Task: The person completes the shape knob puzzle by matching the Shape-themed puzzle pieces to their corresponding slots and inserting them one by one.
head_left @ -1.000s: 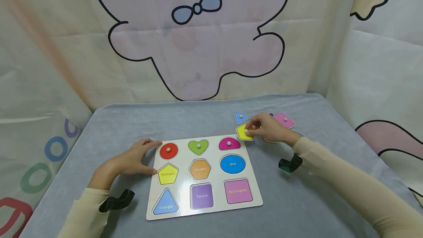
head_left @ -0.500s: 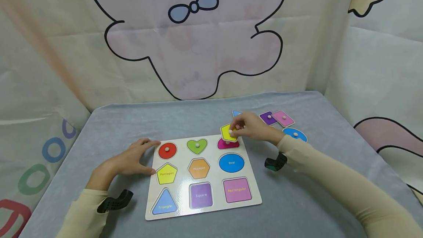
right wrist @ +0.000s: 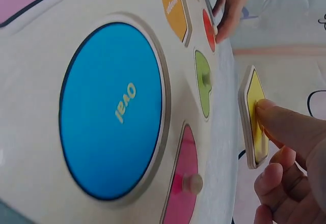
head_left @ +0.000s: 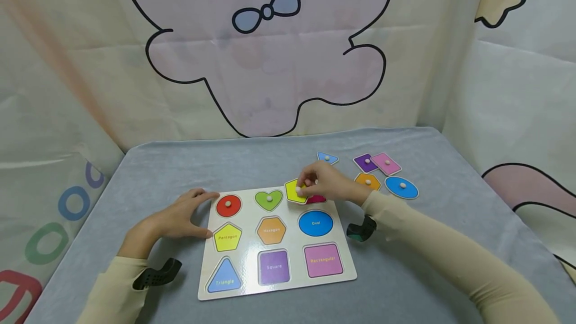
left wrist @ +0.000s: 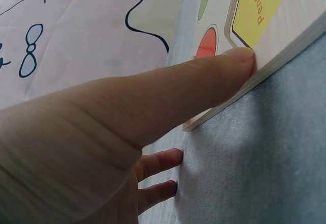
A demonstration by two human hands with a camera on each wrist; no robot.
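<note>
A white shape-puzzle board (head_left: 249,269) lies on the table. My right hand (head_left: 330,182) pinches the yellow pentagon puzzle piece (head_left: 292,193) by its knob, over the board's far edge between the heart and the half-circle. In the right wrist view the pentagon piece (right wrist: 249,124) is tilted and raised off the board. My left hand (head_left: 175,216) rests at the board's left side with its fingers spread, the thumb (left wrist: 237,63) touching the edge beside the printed Pentagon recess (head_left: 227,237). Seated in the far row are the red circle (head_left: 228,206), green heart (head_left: 268,200) and partly covered magenta half-circle (head_left: 318,199).
Beyond the board, to the right, lie a blue triangle (head_left: 327,158), purple square (head_left: 365,163), pink rectangle (head_left: 386,164), orange hexagon (head_left: 368,181) and blue oval (head_left: 402,187). The square and rectangle overlap. A patterned cloth (head_left: 270,64) hangs behind the grey-blue covered table (head_left: 202,164).
My right hand has carried the pentagon piece leftward, from beside the board's far right corner to over its far edge. The left hand has stayed at the board's left side.
</note>
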